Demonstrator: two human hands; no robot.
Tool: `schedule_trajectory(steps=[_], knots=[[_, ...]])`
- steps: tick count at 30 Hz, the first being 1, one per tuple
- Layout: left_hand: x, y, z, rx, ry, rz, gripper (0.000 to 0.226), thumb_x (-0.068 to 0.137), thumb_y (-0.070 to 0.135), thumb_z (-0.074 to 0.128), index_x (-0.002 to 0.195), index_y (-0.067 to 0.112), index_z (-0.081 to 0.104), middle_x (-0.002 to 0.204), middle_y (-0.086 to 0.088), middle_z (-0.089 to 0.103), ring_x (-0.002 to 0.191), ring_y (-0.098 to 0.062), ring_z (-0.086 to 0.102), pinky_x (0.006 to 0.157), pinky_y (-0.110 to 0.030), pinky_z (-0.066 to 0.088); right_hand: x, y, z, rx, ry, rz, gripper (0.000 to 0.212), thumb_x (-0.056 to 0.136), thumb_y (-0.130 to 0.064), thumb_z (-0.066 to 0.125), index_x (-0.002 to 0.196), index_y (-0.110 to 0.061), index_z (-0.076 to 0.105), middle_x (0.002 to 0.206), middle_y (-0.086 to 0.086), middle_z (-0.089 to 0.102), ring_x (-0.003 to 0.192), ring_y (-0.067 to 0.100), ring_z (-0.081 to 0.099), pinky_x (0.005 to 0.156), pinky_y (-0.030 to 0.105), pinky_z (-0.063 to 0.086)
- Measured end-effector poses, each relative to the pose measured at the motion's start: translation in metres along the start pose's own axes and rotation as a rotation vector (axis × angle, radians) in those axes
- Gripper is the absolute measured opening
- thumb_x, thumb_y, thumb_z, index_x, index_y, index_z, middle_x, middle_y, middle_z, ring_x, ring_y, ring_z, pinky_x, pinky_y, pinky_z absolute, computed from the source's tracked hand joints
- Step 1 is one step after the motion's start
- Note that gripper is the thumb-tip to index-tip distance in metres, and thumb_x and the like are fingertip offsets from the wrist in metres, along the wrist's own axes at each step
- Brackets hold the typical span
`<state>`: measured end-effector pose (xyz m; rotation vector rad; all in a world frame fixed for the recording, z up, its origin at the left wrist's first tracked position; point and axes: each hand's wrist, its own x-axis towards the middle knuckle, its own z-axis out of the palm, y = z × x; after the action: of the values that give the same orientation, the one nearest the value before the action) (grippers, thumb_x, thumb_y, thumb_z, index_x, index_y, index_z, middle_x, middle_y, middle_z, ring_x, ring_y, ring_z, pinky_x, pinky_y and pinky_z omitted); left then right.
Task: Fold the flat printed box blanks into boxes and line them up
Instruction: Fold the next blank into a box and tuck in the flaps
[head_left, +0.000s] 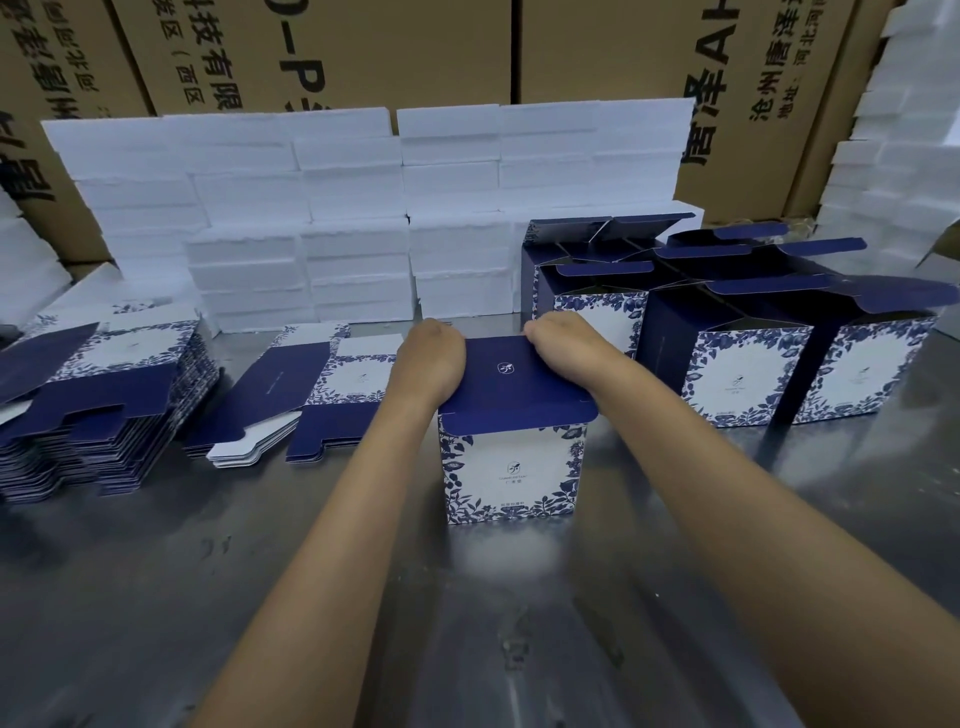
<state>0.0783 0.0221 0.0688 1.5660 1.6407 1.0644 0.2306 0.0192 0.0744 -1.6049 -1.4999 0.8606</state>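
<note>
The scuffed grey metal tabletop (156, 597) lies bare along its near side, crossed only by the two forearms; in the middle stands the upright blue-and-white floral printed cardboard box (511, 467), its dark blue lid flap folded over the top with the rounded tuck edge overhanging the white front panel; the left hand (428, 364) lies over the lid's left edge and the right hand (558, 338) over its far right corner, both with fingers bent down behind the box and hidden, so I cannot tell how they grip; just to the left lies a low stack of flat printed blanks (306, 405), and beyond it at the left edge a taller stack of flat blanks (104, 405); to the right, close together in rows, stand the folded boxes with open lids (737, 343), hemming that side; behind everything rise stacked white foam blocks (311, 208) and brown corrugated cartons with black lettering (363, 52).
</note>
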Motion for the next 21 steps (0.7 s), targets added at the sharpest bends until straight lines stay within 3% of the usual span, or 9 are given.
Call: schedule_trajectory(steps=[3,6,8,11,15,18,21], knots=[[0.0,-0.003,0.001,0.039,0.055,-0.004,0.021,0.1,0.012,0.035,0.086,0.008,0.049,0.096,-0.013,0.058,0.086,-0.03,0.047,0.062,-0.032,0.032,-0.002,0.002,0.001,-0.036,0.038,-0.005,0.036,0.099,-0.008,0.037,0.066,-0.02,0.03,0.064,0.0,0.032,0.056,0.016,0.029,0.045,0.023,0.023],[-0.001,-0.003,0.002,0.128,0.074,0.011,0.023,0.105,0.021,0.034,0.087,0.01,0.044,0.116,-0.02,0.061,0.081,-0.026,0.045,0.058,-0.032,0.029,-0.004,0.003,0.002,-0.225,0.104,-0.172,0.022,0.102,-0.013,0.045,0.081,-0.011,0.051,0.087,0.008,0.057,0.081,0.021,0.05,0.072,0.034,0.044],[0.0,-0.003,0.002,0.167,0.076,0.027,0.024,0.105,0.021,0.033,0.096,0.008,0.052,0.119,-0.02,0.06,0.09,-0.03,0.052,0.067,-0.032,0.035,-0.009,0.001,0.0,-0.366,0.154,-0.399,0.013,0.1,-0.018,0.056,0.092,-0.008,0.061,0.101,0.005,0.061,0.095,0.02,0.053,0.086,0.034,0.045],[0.001,-0.002,0.002,0.206,0.075,0.024,0.031,0.103,0.018,0.034,0.12,0.005,0.055,0.126,-0.016,0.059,0.114,-0.036,0.054,0.085,-0.036,0.04,-0.023,-0.002,-0.003,-0.543,0.101,-0.651,0.015,0.097,-0.024,0.061,0.089,-0.013,0.065,0.09,-0.004,0.058,0.091,0.017,0.05,0.083,0.034,0.045],[-0.001,0.001,-0.001,0.299,0.175,0.092,0.025,0.098,0.014,0.041,0.113,0.009,0.06,0.12,-0.012,0.063,0.111,-0.034,0.056,0.085,-0.036,0.043,-0.046,0.008,-0.007,-0.542,0.076,-0.687,0.03,0.097,-0.048,0.059,0.091,-0.019,0.066,0.089,-0.007,0.061,0.087,0.014,0.052,0.076,0.031,0.043],[-0.009,0.0,-0.007,0.184,0.268,0.337,0.016,0.095,0.011,0.05,0.108,0.013,0.059,0.103,-0.006,0.064,0.096,-0.024,0.058,0.077,-0.033,0.042,-0.066,0.024,-0.007,-0.382,0.058,-0.657,0.041,0.088,-0.057,0.066,0.108,-0.021,0.072,0.11,-0.011,0.067,0.107,0.009,0.056,0.096,0.027,0.043],[-0.025,-0.007,-0.012,0.034,0.148,0.455,0.01,0.094,0.016,0.062,0.102,0.019,0.058,0.088,0.004,0.063,0.083,-0.008,0.057,0.07,-0.016,0.04,-0.079,0.036,-0.004,-0.193,-0.008,-0.562,0.056,0.079,-0.054,0.069,0.126,-0.024,0.07,0.138,-0.012,0.06,0.133,0.001,0.045,0.115,0.022,0.032]])
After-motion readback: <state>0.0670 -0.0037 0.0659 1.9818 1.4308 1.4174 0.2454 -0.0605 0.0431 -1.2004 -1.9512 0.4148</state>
